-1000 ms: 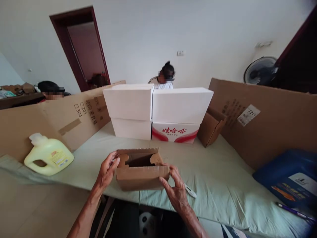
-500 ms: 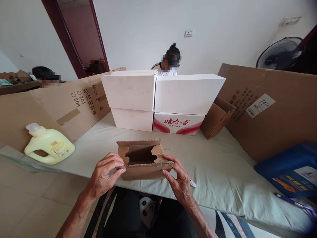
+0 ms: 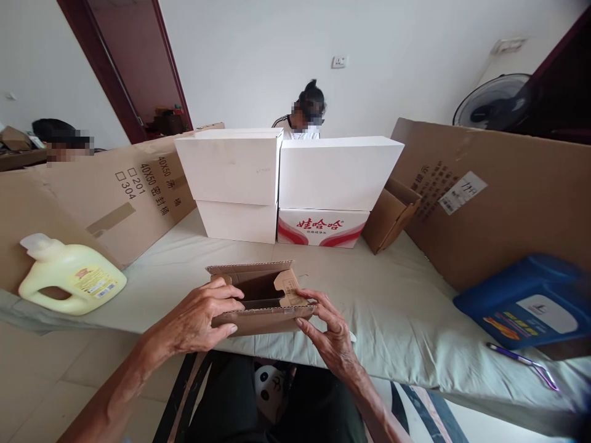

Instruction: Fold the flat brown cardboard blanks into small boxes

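A small brown cardboard box stands at the front edge of the cloth-covered table, its top open and its inside dark. My left hand grips its left end, the fingers over the left side flap and the thumb against the front wall. At the front right corner, my right hand pinches the front edge between thumb and fingers. The right side flap, with a notched edge and print, tilts inward. Along the back, the rear flap stands up. Part of a small white object shows beside my right hand.
Stacked white boxes and a red-printed box stand behind, beside another brown box. A yellow jug is at left, a blue jug and purple pen-like thing at right. Cardboard panels flank the table. Two people sit beyond.
My left hand has shifted further over the left end of the box, its fingers now reaching across the left flap. My right hand keeps its hold. The whole view has swung slightly right.
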The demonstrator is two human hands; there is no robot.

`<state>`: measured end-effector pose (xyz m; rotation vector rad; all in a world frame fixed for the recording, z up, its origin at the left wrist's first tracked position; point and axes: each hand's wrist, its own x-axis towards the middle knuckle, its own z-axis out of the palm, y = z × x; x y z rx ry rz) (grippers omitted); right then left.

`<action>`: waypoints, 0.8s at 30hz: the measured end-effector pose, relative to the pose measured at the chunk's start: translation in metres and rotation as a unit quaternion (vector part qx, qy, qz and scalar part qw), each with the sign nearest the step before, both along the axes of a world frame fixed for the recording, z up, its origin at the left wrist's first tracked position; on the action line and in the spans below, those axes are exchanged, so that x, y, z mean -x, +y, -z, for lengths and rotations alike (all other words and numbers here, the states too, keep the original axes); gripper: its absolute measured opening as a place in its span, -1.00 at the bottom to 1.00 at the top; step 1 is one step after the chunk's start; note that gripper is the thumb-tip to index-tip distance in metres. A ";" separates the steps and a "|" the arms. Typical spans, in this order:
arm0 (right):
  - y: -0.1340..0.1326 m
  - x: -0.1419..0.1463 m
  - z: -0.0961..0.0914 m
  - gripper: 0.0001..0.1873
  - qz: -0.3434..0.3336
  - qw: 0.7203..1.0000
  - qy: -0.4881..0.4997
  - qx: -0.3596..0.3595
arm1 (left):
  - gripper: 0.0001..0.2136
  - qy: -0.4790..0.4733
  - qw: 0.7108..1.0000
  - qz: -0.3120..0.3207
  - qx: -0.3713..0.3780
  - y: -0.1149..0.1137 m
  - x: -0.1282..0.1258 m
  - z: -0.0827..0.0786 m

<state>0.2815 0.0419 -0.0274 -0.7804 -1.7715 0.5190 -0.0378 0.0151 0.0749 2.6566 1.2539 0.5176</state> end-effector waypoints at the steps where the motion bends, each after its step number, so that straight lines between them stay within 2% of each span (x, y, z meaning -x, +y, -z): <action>1: 0.001 -0.001 -0.002 -0.87 -0.003 1.000 -0.004 0.000 | -0.82 0.021 1.000 -0.004 -0.008 0.001 -0.002 -0.002; 4: 0.003 -0.005 -0.011 -0.82 -0.010 1.000 -0.027 -0.005 | -0.95 0.061 0.997 -0.011 -0.052 0.002 -0.005 -0.003; 8: 0.009 -0.013 -0.034 -0.84 -0.029 0.996 -0.078 -0.023 | -0.81 0.063 0.992 0.001 -0.109 -0.001 -0.001 0.003; 12: 0.017 -0.010 -0.068 -0.83 -0.116 0.986 -0.117 -0.040 | -0.73 0.056 0.991 0.020 -0.117 -0.002 0.002 0.007; 16: 0.026 0.006 -0.093 -0.77 -0.200 0.953 -0.221 -0.050 | -0.70 0.060 0.990 0.024 -0.126 0.000 -0.001 0.003; 20: 0.030 0.016 -0.100 -0.78 -0.179 0.922 -0.331 -0.090 | -0.74 0.083 0.982 0.009 -0.168 -0.003 0.004 -0.004; 24: 0.027 0.011 -0.099 -0.79 -0.124 0.923 -0.335 -0.143 | -0.86 0.063 0.971 -0.017 -0.228 -0.009 0.019 0.002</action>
